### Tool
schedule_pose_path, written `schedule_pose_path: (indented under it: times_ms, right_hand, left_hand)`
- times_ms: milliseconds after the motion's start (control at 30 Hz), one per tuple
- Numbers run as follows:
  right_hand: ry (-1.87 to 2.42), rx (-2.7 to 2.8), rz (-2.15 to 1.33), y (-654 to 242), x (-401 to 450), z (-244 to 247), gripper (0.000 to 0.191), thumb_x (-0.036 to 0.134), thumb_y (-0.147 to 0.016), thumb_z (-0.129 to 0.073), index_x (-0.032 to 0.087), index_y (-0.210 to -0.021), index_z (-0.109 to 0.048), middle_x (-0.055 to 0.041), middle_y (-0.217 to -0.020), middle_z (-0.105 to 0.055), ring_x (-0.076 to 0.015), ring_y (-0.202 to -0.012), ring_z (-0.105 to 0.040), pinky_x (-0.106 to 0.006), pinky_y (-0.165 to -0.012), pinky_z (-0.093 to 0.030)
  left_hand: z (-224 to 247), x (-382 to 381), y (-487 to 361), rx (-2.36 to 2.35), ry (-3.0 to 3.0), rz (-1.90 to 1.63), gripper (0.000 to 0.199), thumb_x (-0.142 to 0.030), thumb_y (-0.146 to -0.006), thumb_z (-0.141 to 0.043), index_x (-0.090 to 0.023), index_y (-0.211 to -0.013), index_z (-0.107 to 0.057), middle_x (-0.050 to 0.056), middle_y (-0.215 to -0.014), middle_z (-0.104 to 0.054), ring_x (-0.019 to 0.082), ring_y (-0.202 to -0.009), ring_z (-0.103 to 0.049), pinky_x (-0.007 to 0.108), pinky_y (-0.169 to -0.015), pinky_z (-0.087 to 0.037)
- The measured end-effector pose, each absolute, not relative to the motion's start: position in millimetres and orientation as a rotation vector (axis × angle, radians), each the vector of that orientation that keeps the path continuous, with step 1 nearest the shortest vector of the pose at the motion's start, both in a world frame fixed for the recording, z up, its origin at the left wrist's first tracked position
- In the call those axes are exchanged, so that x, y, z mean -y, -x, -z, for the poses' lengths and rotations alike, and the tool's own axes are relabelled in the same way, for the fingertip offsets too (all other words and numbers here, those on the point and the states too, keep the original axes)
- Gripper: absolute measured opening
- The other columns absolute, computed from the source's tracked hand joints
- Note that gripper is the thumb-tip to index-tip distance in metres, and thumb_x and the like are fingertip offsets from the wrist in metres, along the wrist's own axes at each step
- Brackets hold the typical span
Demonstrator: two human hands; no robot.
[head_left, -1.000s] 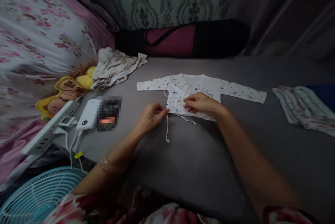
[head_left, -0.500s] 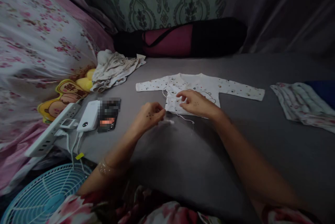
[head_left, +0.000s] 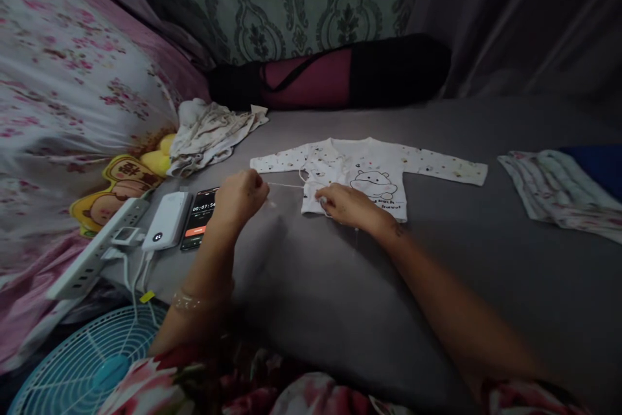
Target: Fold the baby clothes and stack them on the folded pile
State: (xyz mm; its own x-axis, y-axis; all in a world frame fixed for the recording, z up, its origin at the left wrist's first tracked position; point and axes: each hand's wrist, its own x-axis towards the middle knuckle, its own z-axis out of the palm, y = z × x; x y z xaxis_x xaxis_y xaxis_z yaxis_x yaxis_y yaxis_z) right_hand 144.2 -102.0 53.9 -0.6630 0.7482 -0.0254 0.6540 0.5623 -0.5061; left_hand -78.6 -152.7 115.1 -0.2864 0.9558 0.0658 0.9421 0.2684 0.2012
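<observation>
A white long-sleeved baby shirt (head_left: 335, 169) lies flat with its sleeves spread, printed with small figures and a cartoon animal. My left hand (head_left: 243, 198) is closed on a thin white tie string (head_left: 286, 185), stretched straight between it and the shirt's left side. The phone's right part is hidden behind this hand. Over the lower left of the shirt, my right hand (head_left: 343, 202) is closed, fingertips pinched at the cloth near the tie. Exactly which fold or string lies between those fingertips is hard to see.
Folded clothes (head_left: 554, 188) lie at the right and a crumpled cloth pile (head_left: 214, 133) at the back left. A phone (head_left: 199, 208), a white power bank (head_left: 168, 221) and a power strip (head_left: 100, 246) sit left. A blue fan (head_left: 107, 370) stands front left; a long black-and-maroon bag (head_left: 311, 78) lies behind.
My left hand has moved left and up, drawing the tie string out straight. My right hand has shifted slightly left and down, uncovering the printed animal on the shirt.
</observation>
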Motion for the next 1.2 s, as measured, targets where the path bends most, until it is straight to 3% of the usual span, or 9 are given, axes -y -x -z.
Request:
schedule_pose_path:
  times_ms: [200,367,500,633,867,1200]
  right_hand:
    - [1.166,2.642,-0.717,-143.9,102.8,-50.7,0.029,0.022,-0.092,-0.048,0.023,-0.113,-0.067,-0.0082,-0.112,-0.065,-0.0193,-0.100,-0.060,-0.026,-0.082,-0.040]
    - [1.131,2.665,-0.769,-148.4,97.4,-54.0,0.026,0.023,-0.090,-0.048,0.022,-0.105,-0.070,-0.0076,-0.106,-0.066,-0.0180,-0.091,-0.062,-0.024,-0.077,-0.041]
    - [1.108,2.677,-0.734,-147.5,99.4,-54.2,0.027,0.022,-0.090,-0.049,0.022,-0.109,-0.068,-0.0073,-0.107,-0.065,-0.0188,-0.095,-0.061,-0.025,-0.079,-0.042]
    - [1.137,2.657,-0.479,-136.0,113.2,-55.3,0.024,0.023,-0.094,-0.047,0.020,-0.107,-0.066,-0.0095,-0.109,-0.061,-0.0210,-0.103,-0.058,-0.029,-0.083,-0.043]
    - [1.012,2.714,-0.379,-114.1,131.7,-48.0,0.022,0.021,-0.094,-0.049,0.015,-0.112,-0.058,-0.0117,-0.121,-0.057,-0.0225,-0.112,-0.052,-0.033,-0.092,-0.044]
    - [1.153,2.888,-0.141,-101.8,133.3,-49.8,0.037,0.003,-0.090,-0.033,0.011,-0.116,-0.058,-0.0175,-0.113,-0.059,-0.0247,-0.100,-0.059,-0.032,-0.077,-0.049]
  left_hand:
    - [-126.6,110.1,40.5,-2.063,-1.776,-0.805,0.016,-0.022,-0.080,-0.052,-0.013,-0.085,-0.065,0.005,-0.069,-0.066,0.012,-0.056,-0.056,0.025,-0.057,-0.043]
    - [-108.9,88.8,15.7,-1.545,-1.811,-0.859,0.029,-0.026,-0.086,-0.054,-0.013,-0.111,-0.060,0.008,-0.090,-0.069,0.010,-0.064,-0.061,0.022,-0.059,-0.046]
    - [-80.6,94.1,32.5,-1.957,-1.845,-0.737,0.020,-0.025,-0.083,-0.053,-0.011,-0.085,-0.067,0.006,-0.075,-0.066,0.014,-0.068,-0.058,0.024,-0.063,-0.042]
    - [-55.0,102.7,50.4,-2.028,-1.770,-0.529,0.030,-0.031,-0.082,-0.051,-0.011,-0.067,-0.067,0.000,-0.054,-0.054,0.012,-0.057,-0.048,0.023,-0.054,-0.033]
    - [-42.1,109.5,47.6,-1.869,-1.638,-0.579,0.030,-0.033,-0.078,-0.055,-0.011,-0.062,-0.066,-0.002,-0.050,-0.048,0.010,-0.055,-0.042,0.021,-0.051,-0.031]
    - [-25.8,109.2,53.3,-1.922,-1.669,-0.676,0.028,-0.030,-0.074,-0.059,-0.010,-0.055,-0.065,-0.004,-0.046,-0.037,0.009,-0.052,-0.038,0.021,-0.050,-0.028]
